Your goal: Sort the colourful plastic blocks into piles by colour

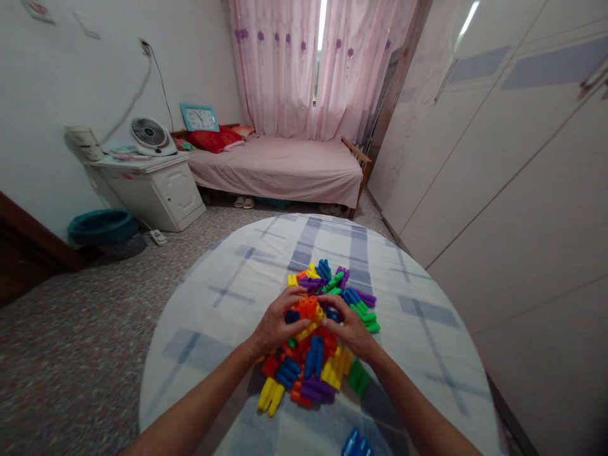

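Observation:
Colourful plastic building blocks with tube-like, rounded prongs lie in a heap on the round table. Above the heap, my left hand [279,320] curls from the left around a small cluster with an orange block [308,308]. From the right, my right hand [350,326] closes on the same cluster, its fingertips by a yellow block [319,315]. Dark blue pieces show inside both hands; how the cluster joins is too blurred to tell. Nearer me are a blue block [314,358], a purple block [317,391] and a yellow block [271,397]. Green blocks [367,316] lie beyond my right hand.
A checked white-and-blue cloth [199,316] covers the round table. One blue block [357,443] lies apart near the front edge. Beyond stand a bed [285,161], a white cabinet [175,190] with a fan [151,134], and a bin [102,227]. Wardrobe doors [475,190] line the right.

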